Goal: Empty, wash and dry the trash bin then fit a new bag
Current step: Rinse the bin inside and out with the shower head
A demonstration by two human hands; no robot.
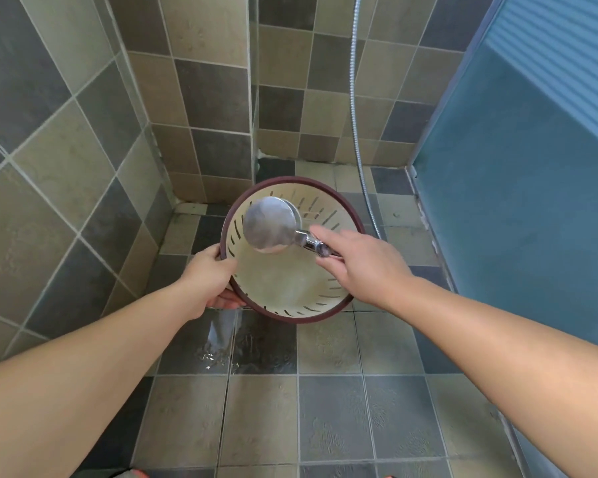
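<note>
While I am standing in the tiled corner of a shower, I am gripping the trash bin point(290, 281) with my left hand point(208, 274), my fingers curling round its dark red rim point(325, 319) on the near-left side, thumb over the top edge and the other fingers showing underneath. I am holding the bin tipped so that its open mouth is facing up at me, low over the floor tiles point(328, 419) near the corner where the two tiled walls point(201, 94) are meeting; I cannot tell whether its base is touching the floor. Its cream inside is showing, with rows of narrow slots running round the wall. My right hand point(359, 260) is grasping the chrome handle of the shower head point(270, 224), index finger lying straight along the handle and the rest wrapping it, and I am holding the round head over the far-left part of the bin's mouth, just beside the slotted wall. Whether water is spraying from it I cannot tell, as its face is blurring. A metal hose point(354, 108) is hanging down the wall behind, toward my right hand. Just in front of the bin, the floor tiles are glistening wet point(221, 343). On my right, a frosted blue glass panel point(518, 188) is closing off the stall.
</note>
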